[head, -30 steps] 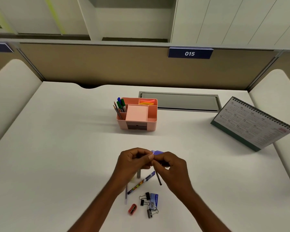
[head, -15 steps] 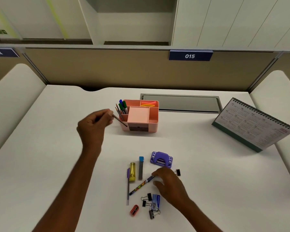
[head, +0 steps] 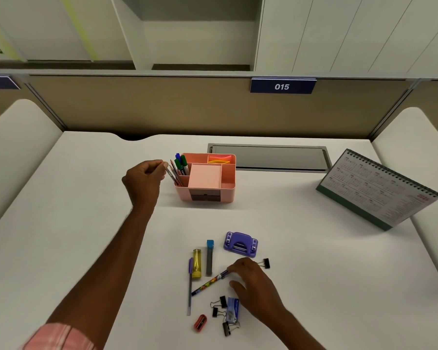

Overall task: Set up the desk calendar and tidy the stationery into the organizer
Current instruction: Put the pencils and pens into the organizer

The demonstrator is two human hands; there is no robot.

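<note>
a pencil (head: 171,175) is pinched by the left hand (head: 143,178) at the organizer (head: 205,195)'s left compartment. nearer than the organizer, a light, stiff patterned pen (head: 209,282) is touched at its upper end by the half-open right hand (head: 253,281); mid-barrel is judged best gripped.

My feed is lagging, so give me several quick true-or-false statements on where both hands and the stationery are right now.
1. The left hand is at the pen slot of the pink organizer, fingers on a pencil. True.
2. The right hand is lifting the purple hole punch. False: the punch sits on the desk; that hand touches the patterned pen.
3. The desk calendar stands at the right. True.
4. The red sharpener is in the organizer. False: it lies on the desk.
</note>
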